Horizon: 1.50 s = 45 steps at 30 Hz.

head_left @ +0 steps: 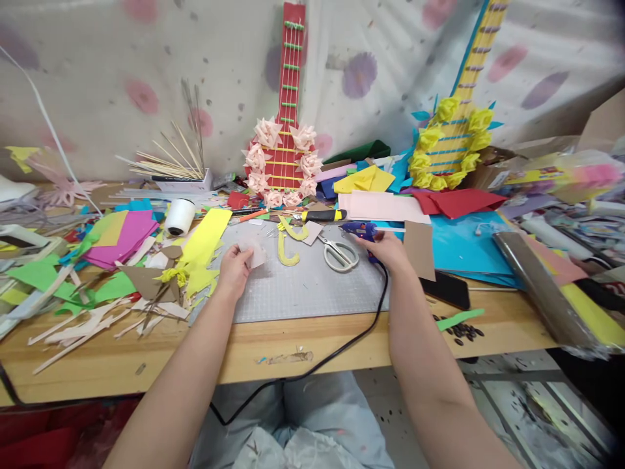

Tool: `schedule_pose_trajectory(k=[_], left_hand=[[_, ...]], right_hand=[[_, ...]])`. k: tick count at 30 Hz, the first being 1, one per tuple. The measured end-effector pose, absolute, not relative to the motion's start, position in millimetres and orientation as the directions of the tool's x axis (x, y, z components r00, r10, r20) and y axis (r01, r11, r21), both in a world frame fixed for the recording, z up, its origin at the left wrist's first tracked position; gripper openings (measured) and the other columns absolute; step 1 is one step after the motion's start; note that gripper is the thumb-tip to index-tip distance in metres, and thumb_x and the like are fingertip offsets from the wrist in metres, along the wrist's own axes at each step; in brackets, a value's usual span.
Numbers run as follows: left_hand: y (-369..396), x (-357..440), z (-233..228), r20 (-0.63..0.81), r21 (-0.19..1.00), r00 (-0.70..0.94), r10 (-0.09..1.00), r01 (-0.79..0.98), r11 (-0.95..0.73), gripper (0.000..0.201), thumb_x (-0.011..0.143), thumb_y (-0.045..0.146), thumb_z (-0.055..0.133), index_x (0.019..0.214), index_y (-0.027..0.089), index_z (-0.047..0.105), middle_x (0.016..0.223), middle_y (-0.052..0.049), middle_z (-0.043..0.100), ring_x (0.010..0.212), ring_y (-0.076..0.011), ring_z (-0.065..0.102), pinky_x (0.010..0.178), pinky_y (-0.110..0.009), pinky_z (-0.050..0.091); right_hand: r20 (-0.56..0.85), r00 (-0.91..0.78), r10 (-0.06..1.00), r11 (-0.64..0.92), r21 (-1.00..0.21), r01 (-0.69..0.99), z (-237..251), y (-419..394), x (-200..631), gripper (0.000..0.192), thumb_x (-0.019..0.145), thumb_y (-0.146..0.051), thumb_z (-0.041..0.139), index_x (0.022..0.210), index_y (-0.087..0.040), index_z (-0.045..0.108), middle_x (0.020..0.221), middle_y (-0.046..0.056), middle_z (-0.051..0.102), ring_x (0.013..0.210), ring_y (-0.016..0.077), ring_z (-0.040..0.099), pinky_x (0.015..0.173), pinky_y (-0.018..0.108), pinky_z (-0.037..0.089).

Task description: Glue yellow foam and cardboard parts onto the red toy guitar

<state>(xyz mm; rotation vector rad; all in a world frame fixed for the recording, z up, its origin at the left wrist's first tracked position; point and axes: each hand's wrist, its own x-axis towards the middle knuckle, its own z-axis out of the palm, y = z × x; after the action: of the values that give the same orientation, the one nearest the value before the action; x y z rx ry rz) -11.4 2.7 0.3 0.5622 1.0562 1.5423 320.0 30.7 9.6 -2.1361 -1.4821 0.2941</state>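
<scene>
My left hand (234, 268) pinches a small pale, whitish piece of paper (257, 256) above the left part of the grey cutting mat (303, 296). On the right, my right hand (385, 249) is wrapped round a blue hot glue gun (359, 228), whose black cord runs down over the table edge. Between the hands lie two curved yellow pieces (287, 251), a small pale card (312, 233) and grey-handled scissors (340, 254). The scissors rest close to the glue gun's nozzle end.
A red paper guitar (286, 159) with pink flowers and a yellow one (446, 150) stand at the back. Paper scraps (112, 286) cover the left; a phone (445, 290), dark beads (463, 331) and a wrapped roll (541, 286) lie right. A box of sticks (188, 179) stands behind.
</scene>
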Motion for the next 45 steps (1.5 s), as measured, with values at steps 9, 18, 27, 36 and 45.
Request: schedule_pose_trajectory(k=[9, 18, 27, 36, 45], left_hand=[[4.6, -10.2, -6.1, -0.122, 0.893, -0.324, 0.938, -0.449, -0.039, 0.022, 0.057, 0.015, 0.067, 0.077, 0.016, 0.057, 0.077, 0.000, 0.065, 0.073, -0.0135, 0.061, 0.069, -0.026, 0.048], [2.1, -11.6, -4.7, -0.158, 0.900, -0.287, 0.945, -0.436, 0.018, 0.025, 0.061, 0.018, 0.068, 0.084, 0.015, 0.059, 0.086, -0.003, 0.066, 0.073, -0.0138, 0.062, 0.067, -0.027, 0.050], [-2.3, -1.1, -5.4, -0.152, 0.931, -0.237, 0.960, -0.360, 0.059, 0.026, 0.061, 0.021, 0.068, 0.084, 0.014, 0.058, 0.086, -0.004, 0.065, 0.075, -0.0152, 0.061, 0.066, -0.028, 0.051], [-4.8, 2.7, -5.8, -0.148, 0.959, -0.179, 0.973, -0.265, 0.097, 0.032, 0.055, 0.024, 0.069, 0.083, 0.014, 0.058, 0.075, -0.001, 0.062, 0.068, -0.0151, 0.059, 0.060, -0.027, 0.049], [-4.4, 3.5, -5.8, -0.154, 0.967, -0.189, 0.970, -0.231, 0.108, 0.028, 0.054, 0.023, 0.069, 0.077, 0.015, 0.056, 0.072, -0.001, 0.062, 0.066, -0.0144, 0.058, 0.061, -0.028, 0.050]], right_hand=[[-0.102, -0.118, 0.988, 0.051, -0.503, 0.863, 50.2, 4.4, 259.1, 0.029, 0.074, -0.047, 0.057, 0.074, -0.019, 0.062, 0.077, 0.004, 0.066, 0.069, 0.0163, 0.059, 0.058, 0.025, 0.038], [-0.170, -0.293, 0.941, 0.159, -0.542, 0.825, 20.4, 48.6, 171.3, 0.018, 0.057, -0.021, 0.073, 0.061, -0.019, 0.055, 0.068, 0.001, 0.064, 0.062, 0.0147, 0.056, 0.055, 0.025, 0.038], [0.171, -0.006, 0.985, 0.160, -0.907, 0.389, -1.9, 33.9, 175.1, 0.016, 0.072, -0.018, 0.059, 0.088, -0.017, 0.061, 0.081, 0.003, 0.069, 0.073, 0.0134, 0.064, 0.073, 0.028, 0.049], [0.182, 0.002, 0.983, 0.170, -0.923, 0.346, -11.4, 23.1, 157.2, 0.022, 0.073, -0.021, 0.059, 0.094, -0.018, 0.066, 0.084, 0.004, 0.070, 0.077, 0.0150, 0.065, 0.075, 0.029, 0.049], [0.238, -0.086, 0.967, 0.251, -0.860, 0.443, -12.1, 20.8, 160.2, 0.023, 0.072, -0.020, 0.055, 0.093, -0.020, 0.064, 0.074, 0.000, 0.066, 0.066, 0.0126, 0.059, 0.067, 0.026, 0.046]])
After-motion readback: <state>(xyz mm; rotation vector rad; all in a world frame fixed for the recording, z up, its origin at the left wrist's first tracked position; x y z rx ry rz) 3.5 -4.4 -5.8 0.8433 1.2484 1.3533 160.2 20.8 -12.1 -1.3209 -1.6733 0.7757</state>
